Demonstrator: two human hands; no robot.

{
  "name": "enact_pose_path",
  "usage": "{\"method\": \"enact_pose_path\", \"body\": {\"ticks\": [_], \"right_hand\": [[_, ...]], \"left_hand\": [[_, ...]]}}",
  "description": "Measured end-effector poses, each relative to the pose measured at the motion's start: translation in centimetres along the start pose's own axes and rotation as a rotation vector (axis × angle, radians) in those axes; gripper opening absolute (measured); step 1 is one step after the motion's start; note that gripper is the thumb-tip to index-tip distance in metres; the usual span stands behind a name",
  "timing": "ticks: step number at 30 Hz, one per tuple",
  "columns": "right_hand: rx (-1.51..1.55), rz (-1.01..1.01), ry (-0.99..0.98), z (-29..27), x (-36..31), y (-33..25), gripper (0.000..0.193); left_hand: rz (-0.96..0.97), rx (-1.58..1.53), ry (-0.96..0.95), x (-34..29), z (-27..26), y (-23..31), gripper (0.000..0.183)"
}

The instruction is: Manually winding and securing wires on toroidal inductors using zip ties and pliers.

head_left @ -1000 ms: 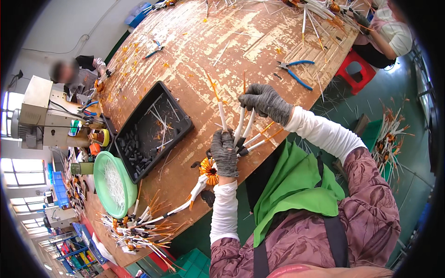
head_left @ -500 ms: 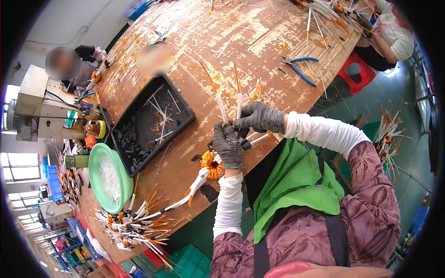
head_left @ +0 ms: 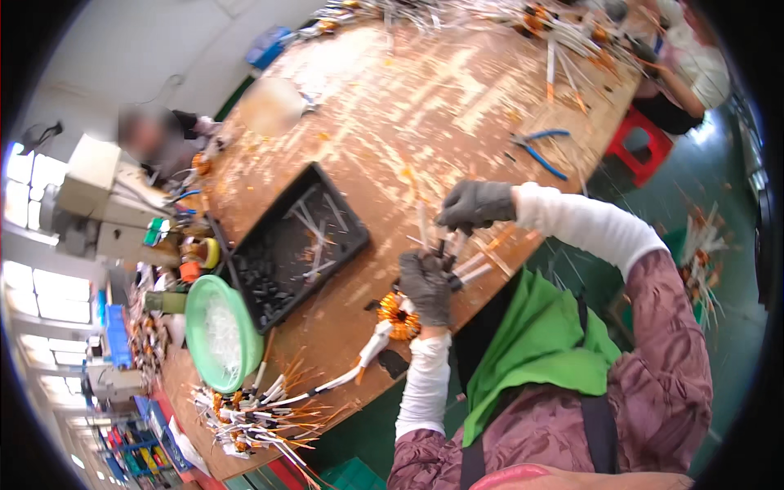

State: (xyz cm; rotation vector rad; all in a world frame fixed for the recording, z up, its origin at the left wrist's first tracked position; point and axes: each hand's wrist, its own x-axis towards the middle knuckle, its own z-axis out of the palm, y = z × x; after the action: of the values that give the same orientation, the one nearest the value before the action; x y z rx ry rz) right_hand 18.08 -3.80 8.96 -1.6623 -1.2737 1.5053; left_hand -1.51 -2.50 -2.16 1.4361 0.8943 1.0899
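toroidal coil (head_left: 398, 317), orange wire winding, lies near the table's front edge, just beside and partly behind our left hand (head_left: 425, 287). one thick white-sleeved lead (head_left: 374, 343) runs from it toward lower left.

we record the left fingers, gray-gloved, curled around the base of a group of leads; a white-sleeved lead (head_left: 422, 220) with an orange tip rises above them. black sleeves (head_left: 447, 263) show between the two hands. further white-sleeved leads (head_left: 474, 271) point right, toward the table edge.

our right hand (head_left: 478, 204), gloved likewise, has its thumb and fingertips pinched together over the lead group, just above the left. blur: we cannot tell whether they grip a sleeve or a bare wire.

left of the hands we log a black tray (head_left: 318, 282) holding short black tubes (head_left: 257, 282) and thin white strips (head_left: 309, 219). beside it stands a green basin (head_left: 193, 331) of clear-white tubing pieces (head_left: 220, 339); below that, a heap of sleeved coils (head_left: 253, 416).

farther out, blue-handled cutters (head_left: 545, 162) lie spread on the worn wooden table (head_left: 384, 106). one co-worker (head_left: 694, 69) is at upper right, near a red stool (head_left: 653, 155).
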Motion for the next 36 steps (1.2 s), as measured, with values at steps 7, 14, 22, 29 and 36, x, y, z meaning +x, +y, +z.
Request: {"method": "enact_pose_path", "body": {"ticks": [7,14,22,29,36], "right_hand": [[0.338,-0.310,0.132,-3.3,0.6,-1.0,0.031],[0.442,-0.357,0.179,-5.9,3.9,1.5,0.032],[0.877,-0.408,0.415,-6.9,3.9,1.5,0.034],[0.225,-0.593,0.608,-9.3,0.5,1.9,0.026],[-1.163,-0.711,0.562,-5.5,-2.7,-1.4,0.040]], "left_hand": [[0.201,0.191,-0.135,-1.2,0.2,-2.0,0.013],[0.031,-0.082,-0.123,-0.9,2.2,-1.4,0.018],[-0.275,-0.069,-0.184,-0.6,2.5,3.5,0.018],[-0.250,-0.150,-0.212,-1.1,1.8,2.9,0.020],[0.020,0.054,-0.176,-0.7,1.0,0.9,0.020]]}}
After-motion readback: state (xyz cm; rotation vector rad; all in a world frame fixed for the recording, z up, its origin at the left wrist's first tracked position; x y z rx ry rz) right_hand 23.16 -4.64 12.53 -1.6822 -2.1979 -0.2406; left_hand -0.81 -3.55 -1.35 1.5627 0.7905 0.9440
